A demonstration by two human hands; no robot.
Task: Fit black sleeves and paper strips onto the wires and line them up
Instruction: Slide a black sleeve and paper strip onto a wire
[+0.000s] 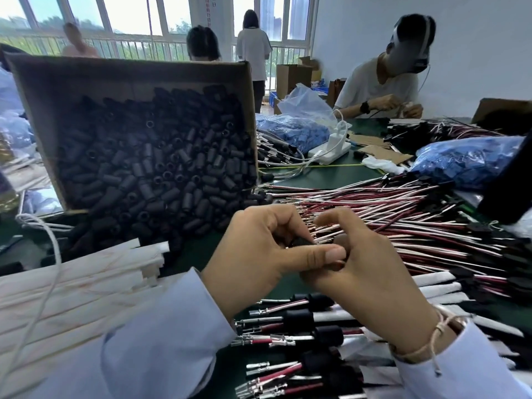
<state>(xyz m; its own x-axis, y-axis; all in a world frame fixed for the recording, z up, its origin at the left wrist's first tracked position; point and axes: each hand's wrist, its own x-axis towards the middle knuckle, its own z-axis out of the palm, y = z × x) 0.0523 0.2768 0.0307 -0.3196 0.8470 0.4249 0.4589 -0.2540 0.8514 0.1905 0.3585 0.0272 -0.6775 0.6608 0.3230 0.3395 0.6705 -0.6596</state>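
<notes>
Left hand (pixel 259 249) pinches a black sleeve (pixel 302 242) between thumb and forefinger, bore facing right. Right hand (pixel 359 272) is curled shut; it seems to hold a wire (pixel 325 237), grip hidden. Wire runs right to left, its tip just at the sleeve mouth. Likely next: push along that axis. Spare sleeves fill the box (pixel 129 73), upper left.

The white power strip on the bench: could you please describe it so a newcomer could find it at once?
Start at the tilted cardboard box of black sleeves and look right, past its far corner, to the green table. The power strip lies there beside a bag of blue parts. It is the only solid white block, with a white charger plugged in.
</notes>
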